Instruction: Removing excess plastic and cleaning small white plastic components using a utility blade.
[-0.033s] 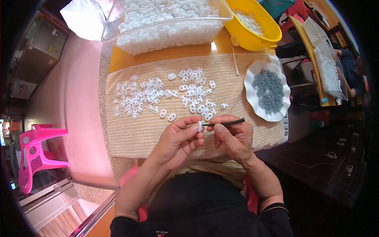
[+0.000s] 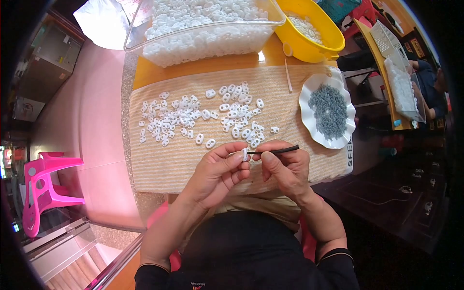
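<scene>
Between the thumb and fingers of my left hand (image 2: 217, 169) is a small white plastic piece (image 2: 245, 154), which looks like a two-holed cord lock part. My right hand (image 2: 290, 173) pinches a slim black pointed tool (image 2: 286, 150); its thin tip reaches the white piece, and I cannot tell whether it goes into a hole. Past my hands, a loose pile of small white two-holed pieces (image 2: 179, 116) and another group of rounder ones (image 2: 237, 112) lie on a striped cloth (image 2: 159, 174). To the right, a scalloped white plate (image 2: 305, 112) holds many small grey spring-like parts (image 2: 328, 111).
At the table's far side stand a clear bin (image 2: 205, 30) full of white pieces and a yellow basin (image 2: 333, 43) with pale pieces. A thin pale stick (image 2: 288, 77) lies near the plate. A pink stool (image 2: 41, 186) is at left; another person sits at far right.
</scene>
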